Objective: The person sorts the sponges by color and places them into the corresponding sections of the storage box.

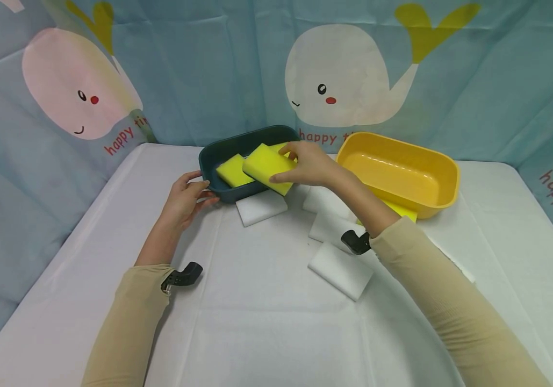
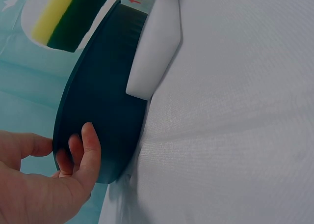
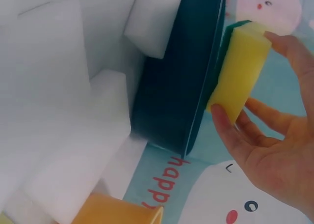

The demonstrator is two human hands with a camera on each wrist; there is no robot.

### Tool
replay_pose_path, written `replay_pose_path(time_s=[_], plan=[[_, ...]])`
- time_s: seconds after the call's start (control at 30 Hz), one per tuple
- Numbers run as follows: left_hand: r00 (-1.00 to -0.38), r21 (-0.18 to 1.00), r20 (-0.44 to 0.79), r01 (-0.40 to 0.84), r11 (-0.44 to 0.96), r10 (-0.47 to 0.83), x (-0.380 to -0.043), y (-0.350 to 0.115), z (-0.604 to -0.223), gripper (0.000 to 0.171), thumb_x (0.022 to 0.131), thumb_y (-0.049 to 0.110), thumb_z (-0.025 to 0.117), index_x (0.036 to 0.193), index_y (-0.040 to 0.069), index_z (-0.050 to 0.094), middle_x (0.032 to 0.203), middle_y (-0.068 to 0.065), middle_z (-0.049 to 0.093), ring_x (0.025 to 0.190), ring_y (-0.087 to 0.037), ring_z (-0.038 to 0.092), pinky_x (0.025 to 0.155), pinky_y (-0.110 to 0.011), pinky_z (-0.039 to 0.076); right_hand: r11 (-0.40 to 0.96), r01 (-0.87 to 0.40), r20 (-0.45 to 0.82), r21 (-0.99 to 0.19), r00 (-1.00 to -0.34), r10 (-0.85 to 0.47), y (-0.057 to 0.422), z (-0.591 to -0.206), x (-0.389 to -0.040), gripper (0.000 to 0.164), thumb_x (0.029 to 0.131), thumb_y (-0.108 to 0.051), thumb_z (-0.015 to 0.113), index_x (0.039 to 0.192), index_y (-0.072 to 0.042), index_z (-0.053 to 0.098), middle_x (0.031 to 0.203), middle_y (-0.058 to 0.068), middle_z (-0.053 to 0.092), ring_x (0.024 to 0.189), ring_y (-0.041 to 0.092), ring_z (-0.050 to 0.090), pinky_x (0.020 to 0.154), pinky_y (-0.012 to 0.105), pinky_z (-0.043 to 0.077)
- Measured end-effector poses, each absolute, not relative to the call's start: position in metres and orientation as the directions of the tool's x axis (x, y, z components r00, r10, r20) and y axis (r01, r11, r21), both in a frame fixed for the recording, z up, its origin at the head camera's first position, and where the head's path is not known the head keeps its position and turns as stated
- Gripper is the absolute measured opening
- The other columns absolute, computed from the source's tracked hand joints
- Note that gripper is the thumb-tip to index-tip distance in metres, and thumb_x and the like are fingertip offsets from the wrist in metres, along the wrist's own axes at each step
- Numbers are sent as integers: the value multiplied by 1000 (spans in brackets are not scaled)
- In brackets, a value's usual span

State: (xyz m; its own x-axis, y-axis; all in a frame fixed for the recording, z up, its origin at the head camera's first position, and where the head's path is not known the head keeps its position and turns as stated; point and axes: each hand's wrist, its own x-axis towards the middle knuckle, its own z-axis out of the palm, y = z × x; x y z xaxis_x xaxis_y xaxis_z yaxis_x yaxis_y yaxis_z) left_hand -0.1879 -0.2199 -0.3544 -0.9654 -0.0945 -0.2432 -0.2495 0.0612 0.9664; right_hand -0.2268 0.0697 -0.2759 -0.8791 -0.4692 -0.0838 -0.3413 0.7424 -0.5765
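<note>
In the head view, my right hand (image 1: 311,164) pinches a yellow sponge (image 1: 265,165) over a dark green plastic basin (image 1: 252,142). A green scouring layer backs this sponge (image 3: 241,69) in the right wrist view, where thumb and fingertips hold its opposite ends. My left hand (image 1: 185,200) grips the basin's left end; in the left wrist view its thumb is at the rim and its fingers curl against the outer wall (image 2: 105,96). Another yellow sponge (image 1: 232,171) lies inside the basin, and a further one is partly hidden behind the held sponge.
A white sponge block (image 1: 261,207) leans at the basin's front. Several more white blocks (image 1: 341,270) lie on the white-covered table (image 1: 266,333) nearer the right arm. A yellow basin (image 1: 399,199) stands at right, with a yellow sponge (image 1: 402,209) by its front edge. A printed curtain (image 1: 208,70) hangs behind.
</note>
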Motion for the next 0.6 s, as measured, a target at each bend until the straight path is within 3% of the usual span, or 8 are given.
replay_pose_path(time_s=[0.6], plan=[[-966,967,-242,-248,60,-88,-187,-221,-354,59,113,16,46,166,5,23,127,-12,48,101,-13,60,90,-21,61,751,-258,-76,-607,-923,-378,63,-275,-249,76,93,-41,79,152,0,52,144,20,59,128,33,55,105,45,53]])
